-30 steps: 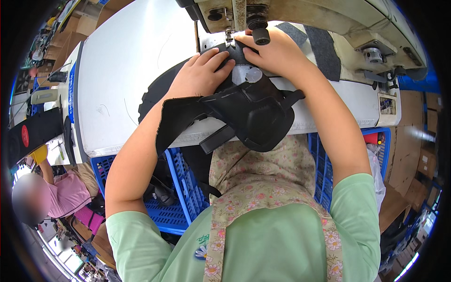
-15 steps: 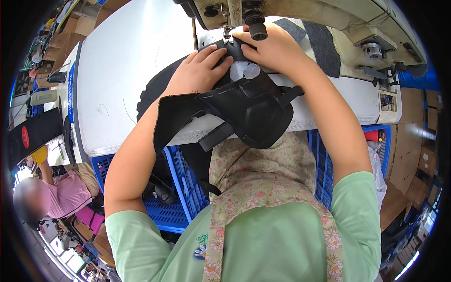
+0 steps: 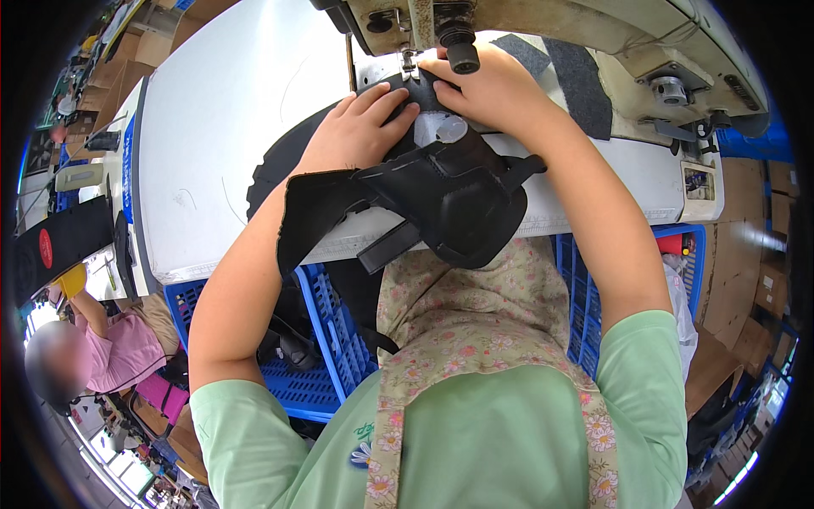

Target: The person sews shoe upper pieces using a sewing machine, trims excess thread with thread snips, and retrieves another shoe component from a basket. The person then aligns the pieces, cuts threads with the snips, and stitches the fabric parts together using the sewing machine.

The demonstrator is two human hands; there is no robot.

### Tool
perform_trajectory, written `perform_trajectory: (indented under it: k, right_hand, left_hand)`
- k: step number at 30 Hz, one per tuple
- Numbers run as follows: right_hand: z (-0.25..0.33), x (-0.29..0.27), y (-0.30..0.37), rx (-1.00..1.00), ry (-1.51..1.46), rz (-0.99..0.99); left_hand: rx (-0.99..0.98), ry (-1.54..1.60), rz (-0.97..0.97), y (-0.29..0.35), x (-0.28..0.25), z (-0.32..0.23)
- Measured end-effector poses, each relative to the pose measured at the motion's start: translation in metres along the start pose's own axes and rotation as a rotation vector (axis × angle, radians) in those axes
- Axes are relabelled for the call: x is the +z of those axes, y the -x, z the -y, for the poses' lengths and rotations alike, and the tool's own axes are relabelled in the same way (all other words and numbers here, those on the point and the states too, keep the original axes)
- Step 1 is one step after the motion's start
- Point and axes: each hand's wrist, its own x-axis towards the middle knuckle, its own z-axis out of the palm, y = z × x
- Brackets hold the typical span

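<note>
Pressing, left hand: palm down on black molded workpiece; grip spread, fingers flat.
Right hand: on same piece, fingertips beside presser foot; grip pinching or only pressing, cannot tell.
Workpiece spot: far end at presser foot of sewing machine, on white worktop; near end overhangs worktop edge.
Left blue basket: below worktop; black items inside, shapes unclear.
Right blue basket: red object inside; clear plastic bag at rim, inside or outside unclear.
Cardboard boxes: far right, contents hidden.
</note>
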Motion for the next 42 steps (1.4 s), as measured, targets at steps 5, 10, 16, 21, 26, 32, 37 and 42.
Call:
perform_trajectory:
  k: [5, 10, 16, 21, 26, 32, 37, 42]
  right_hand:
    - [0.0014, -0.0008, -0.0005, 0.012, -0.013, 0.015]
    - [0.0019, -0.0022, -0.0006, 0.019, -0.007, 0.029]
    - [0.0008, -0.0018, -0.0008, -0.005, -0.027, 0.011]
    - [-0.0013, 0.0013, -0.0002, -0.02, -0.021, -0.015]
    - [-0.0035, 0.0044, 0.0007, -0.032, -0.021, -0.027]
    - [-0.0036, 0.0038, 0.0003, -0.031, -0.023, -0.005]
    - [-0.0013, 0.0014, -0.0007, -0.022, -0.03, 0.005]
    - [-0.0046, 0.005, 0.0011, -0.037, -0.043, -0.049]
  left_hand:
    - [0.001, 0.012, 0.003, 0.0004, 0.0006, 0.0005]
    - [-0.004, 0.011, 0.009, 0.0006, 0.0004, 0.0]
    - [-0.006, 0.015, 0.013, 0.0012, 0.0016, 0.0014]
    - [-0.018, 0.034, 0.022, 0.0005, 0.0005, -0.0004]
    - [-0.017, 0.037, 0.026, 0.0003, 0.0001, 0.0001]
    - [-0.015, 0.027, 0.021, 0.0007, 0.0006, 0.0004]
    - [-0.023, 0.013, 0.025, 0.0026, 0.0013, 0.0004]
    - [-0.008, 0.017, 0.013, 0.0002, 0.003, 0.0006]
